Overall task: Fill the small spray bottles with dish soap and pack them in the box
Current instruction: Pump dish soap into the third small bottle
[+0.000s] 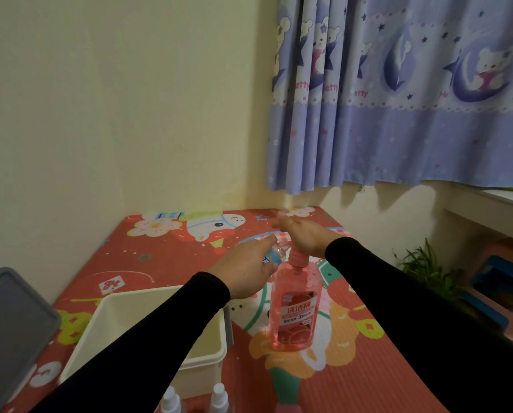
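A pink dish soap bottle [295, 305] with a pump top stands upright on the red patterned mat. My right hand [304, 235] lies flat, palm down, on the pump head. My left hand [245, 274] holds a small clear spray bottle [274, 254] with a blue label, tilted, its open end close to the pump spout. A white box [210, 354] sits at the lower left under my left forearm; its inside is mostly hidden. Two more small spray bottles [170, 402] [219, 397] with white tops stand at the bottom edge.
A grey lid [14, 323] leans at the far left. The mat [166, 263] runs back to a cream wall and a blue curtain [413, 114]. At the right are a green plant [425, 266], stacked plastic stools [499, 290] and a white ledge.
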Demonstrator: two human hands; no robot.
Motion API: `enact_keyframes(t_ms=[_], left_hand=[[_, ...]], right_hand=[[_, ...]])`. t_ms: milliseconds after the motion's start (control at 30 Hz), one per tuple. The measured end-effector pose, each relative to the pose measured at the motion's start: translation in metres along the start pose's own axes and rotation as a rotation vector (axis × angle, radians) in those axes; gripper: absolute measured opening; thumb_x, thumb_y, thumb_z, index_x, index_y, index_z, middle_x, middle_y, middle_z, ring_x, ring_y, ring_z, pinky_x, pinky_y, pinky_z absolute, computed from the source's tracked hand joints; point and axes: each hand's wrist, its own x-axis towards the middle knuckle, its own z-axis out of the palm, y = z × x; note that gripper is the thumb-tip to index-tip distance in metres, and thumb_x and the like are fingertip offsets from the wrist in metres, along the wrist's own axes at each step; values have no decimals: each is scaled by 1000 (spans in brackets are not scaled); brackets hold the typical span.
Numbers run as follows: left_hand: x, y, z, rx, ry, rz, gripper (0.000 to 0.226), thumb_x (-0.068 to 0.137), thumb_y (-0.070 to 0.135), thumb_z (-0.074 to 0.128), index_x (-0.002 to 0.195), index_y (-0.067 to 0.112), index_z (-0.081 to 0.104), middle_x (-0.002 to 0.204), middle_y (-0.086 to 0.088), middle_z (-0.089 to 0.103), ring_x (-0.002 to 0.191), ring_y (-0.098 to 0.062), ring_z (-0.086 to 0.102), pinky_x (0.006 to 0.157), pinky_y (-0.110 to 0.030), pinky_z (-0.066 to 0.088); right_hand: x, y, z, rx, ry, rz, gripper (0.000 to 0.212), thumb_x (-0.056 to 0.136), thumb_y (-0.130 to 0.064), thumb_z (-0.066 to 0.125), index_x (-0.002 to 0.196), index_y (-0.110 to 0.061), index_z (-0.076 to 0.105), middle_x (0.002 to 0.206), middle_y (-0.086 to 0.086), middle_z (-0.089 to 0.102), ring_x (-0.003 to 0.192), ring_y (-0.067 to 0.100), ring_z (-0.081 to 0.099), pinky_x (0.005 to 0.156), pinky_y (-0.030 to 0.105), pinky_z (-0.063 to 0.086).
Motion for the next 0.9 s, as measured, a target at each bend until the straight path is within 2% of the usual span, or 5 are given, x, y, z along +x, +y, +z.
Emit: enact_keyframes(t_ms=[400,567,733,900], left_hand=[[3,-1,-6,-40,36,14,52,99,35,46,147,20,32,147,-5,43,130,-24,43,96,-28,35],[0,0,2,-15,5,1,57,101,34,43,152,19,22,155,-4,32,138,-22,35,102,-28,32],[0,1,-4,-15,-4,0,55,101,34,44,151,20,25,151,-5,38,134,-23,40,99,-27,33],[2,2,-12,-17,23,11,54,100,34,45,149,20,27,148,-5,41,131,-23,43,101,-32,37]], right_hand=[[4,-4,-12,39,7,-24,61,101,-51,12,141,-21,47,149,-1,43,138,17,38,113,32,26],[4,3,1,-6,-3,-7,62,102,-48,11,140,-16,48,149,2,44,138,18,38,114,33,24],[4,0,-4,-30,-16,1,63,101,-51,11,142,-17,45,151,1,41,140,17,35,116,33,22],[3,-6,-15,-65,25,-36,62,101,-51,9,142,-21,45,150,1,42,139,16,36,111,28,24]])
